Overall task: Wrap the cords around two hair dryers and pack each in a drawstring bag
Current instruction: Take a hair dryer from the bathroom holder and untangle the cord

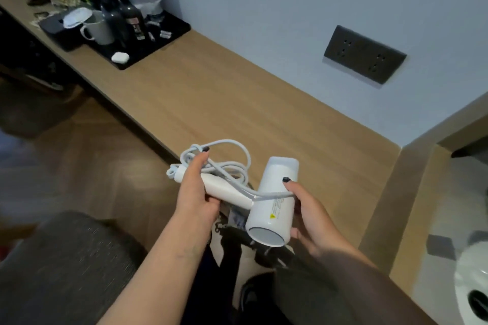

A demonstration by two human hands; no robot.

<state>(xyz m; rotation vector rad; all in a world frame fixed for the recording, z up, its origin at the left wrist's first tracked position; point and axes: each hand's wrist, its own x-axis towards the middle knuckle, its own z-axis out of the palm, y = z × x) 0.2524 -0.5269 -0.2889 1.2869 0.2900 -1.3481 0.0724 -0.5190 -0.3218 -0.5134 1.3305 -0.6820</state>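
The left grip (196,187) curls round the handle of the white hair dryer (274,200), pinning loose loops of its white cord (232,166) against that handle just above the knuckles. The right grip (309,216) closes on the dryer's barrel from the far side, one fingertip on its top, with a strand of cord running across to it. Both are held over the near edge of the wooden surface (237,92); a black tray (158,45) sits well beyond the left grip.
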